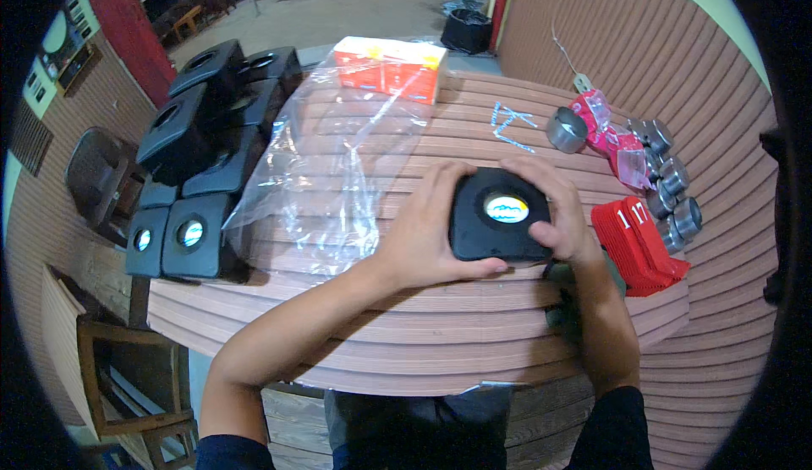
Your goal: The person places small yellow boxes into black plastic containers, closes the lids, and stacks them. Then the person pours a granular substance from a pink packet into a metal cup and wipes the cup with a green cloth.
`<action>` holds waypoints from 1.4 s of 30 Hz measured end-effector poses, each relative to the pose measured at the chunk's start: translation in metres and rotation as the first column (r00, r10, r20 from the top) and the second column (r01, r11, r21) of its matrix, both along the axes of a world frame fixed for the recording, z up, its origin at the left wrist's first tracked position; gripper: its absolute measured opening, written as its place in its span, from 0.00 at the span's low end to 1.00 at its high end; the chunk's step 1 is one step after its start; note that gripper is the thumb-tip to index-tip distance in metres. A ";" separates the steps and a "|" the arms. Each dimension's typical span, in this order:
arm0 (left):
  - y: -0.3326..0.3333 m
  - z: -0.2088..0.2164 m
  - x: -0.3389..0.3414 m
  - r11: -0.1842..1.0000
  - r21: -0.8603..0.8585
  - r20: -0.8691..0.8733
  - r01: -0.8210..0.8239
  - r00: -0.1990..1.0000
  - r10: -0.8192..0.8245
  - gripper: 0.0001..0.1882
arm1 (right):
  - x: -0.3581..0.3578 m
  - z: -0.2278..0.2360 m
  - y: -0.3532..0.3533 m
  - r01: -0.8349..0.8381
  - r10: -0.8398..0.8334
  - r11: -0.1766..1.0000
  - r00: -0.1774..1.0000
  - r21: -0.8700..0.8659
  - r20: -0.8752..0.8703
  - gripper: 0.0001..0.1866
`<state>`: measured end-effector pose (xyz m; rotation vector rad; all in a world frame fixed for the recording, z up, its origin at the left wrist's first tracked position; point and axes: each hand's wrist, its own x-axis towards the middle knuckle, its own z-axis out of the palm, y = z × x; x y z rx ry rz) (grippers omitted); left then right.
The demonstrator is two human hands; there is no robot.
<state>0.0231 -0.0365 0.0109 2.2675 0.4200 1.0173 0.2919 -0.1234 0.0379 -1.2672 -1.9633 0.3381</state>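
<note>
Between my two hands is a black rounded box (pixel 482 241) with a round opening on top, where a bright blue-and-white label shows. My left hand (pixel 423 229) wraps its left side, the thumb lying along the near edge. The right hand (pixel 562 208) grips the opposite side, with its thumb bent onto the top face. Just beneath my right wrist, a dark green object (pixel 611 275) is partly covered; its kind cannot be made out. Beside that wrist lies a stack of red ribbed pieces (pixel 639 254) with white markings.
Similar black boxes (pixel 199 229) are stacked at the table's left. A clear plastic bag (pixel 313 182) lies beside them, near an orange-and-white carton (pixel 389 68). Blue-white strips (pixel 512 127), a metal cup (pixel 567 130), pink wrapping (pixel 622 148) and several more metal cups (pixel 674 174) sit to the right.
</note>
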 end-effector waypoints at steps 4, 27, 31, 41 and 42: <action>-0.007 0.011 -0.012 0.998 -0.023 0.047 -0.061 0.997 0.062 0.62 | 0.018 -0.024 0.004 0.131 -0.150 0.986 0.965 -0.102 -0.216 0.56; 0.062 0.131 -0.339 0.798 -0.357 -0.064 -0.486 0.865 0.498 0.63 | 0.020 -0.053 0.014 0.131 -0.189 0.969 0.939 -0.210 -0.287 0.40; 0.049 0.130 -0.349 0.708 -0.345 -0.184 -0.617 0.784 0.593 0.51 | 0.016 -0.049 0.014 0.149 -0.191 0.970 0.956 -0.193 -0.223 0.38; 0.066 0.135 -0.307 0.562 -0.014 0.053 -0.827 0.561 0.826 0.30 | 0.005 -0.033 0.010 0.213 -0.222 0.961 0.975 -0.176 -0.029 0.26; 0.072 0.135 -0.294 0.568 0.050 0.104 -0.822 0.569 0.815 0.29 | 0.004 -0.032 0.010 0.205 -0.214 0.963 0.976 -0.172 -0.035 0.26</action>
